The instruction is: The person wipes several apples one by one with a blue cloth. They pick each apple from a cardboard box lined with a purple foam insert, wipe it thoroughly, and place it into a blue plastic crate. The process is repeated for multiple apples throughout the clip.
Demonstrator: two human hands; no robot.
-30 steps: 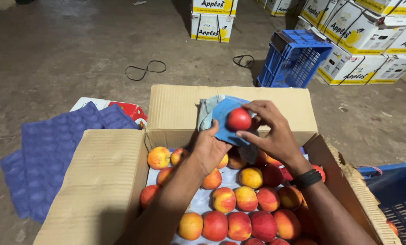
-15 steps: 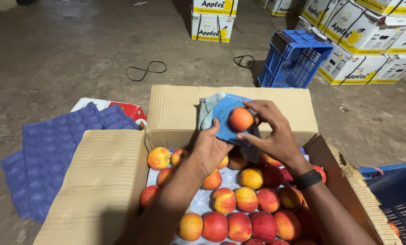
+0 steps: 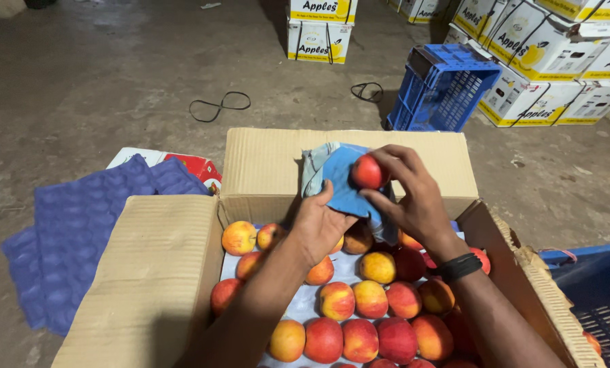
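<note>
While the left hand cups a blue cloth from below, its fingers curled shut on the fabric, the right hand pinches a red apple between thumb and fingertips and presses it against that cloth. Both hands hang above the far end of an open carton, just over the fruit packed inside. Below them, red and yellow apples lie in rows on a pale tray, some touching their neighbours. To wipe the fruit well, I judge the right fingers should turn it a little at a time, so that every side meets the cloth, with pressure kept light enough not to bruise the skin. The cloth hand does best as a steady cradle, wrapped partly around the apple rather than flat beside it. Keeping the work over the carton seems wise, since a slip would drop the apple onto the packed layer instead of the concrete floor. A black band sits on the right wrist. To the left, purple moulded trays lie stacked on the floor; farther off stand a blue crate and several printed fruit boxes.
</note>
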